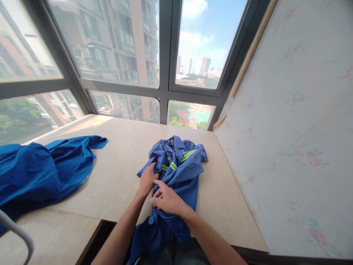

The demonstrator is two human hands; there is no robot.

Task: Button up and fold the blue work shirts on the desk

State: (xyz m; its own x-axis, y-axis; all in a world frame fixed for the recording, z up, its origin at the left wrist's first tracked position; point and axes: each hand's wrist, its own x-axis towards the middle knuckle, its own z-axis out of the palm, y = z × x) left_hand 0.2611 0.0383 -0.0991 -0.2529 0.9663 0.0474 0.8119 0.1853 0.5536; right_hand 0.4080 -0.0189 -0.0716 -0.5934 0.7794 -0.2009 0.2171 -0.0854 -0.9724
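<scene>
A blue short-sleeved work shirt with yellow-green reflective stripes lies rumpled in front of me, its collar toward the window. Its lower part hangs over the sill's near edge, where a button shows. My left hand grips the cloth at the shirt's left side, below the chest stripe; some fingertips are hidden by the fabric. Just nearer to me, my right hand is closed on the shirt's front edge with its fingers curled and the index finger reaching toward my left hand.
Another blue garment lies spread at the left on the pale sill. A grey curved tube stands at the lower left. Framed windows close off the back, and a flowered wall bounds the right side.
</scene>
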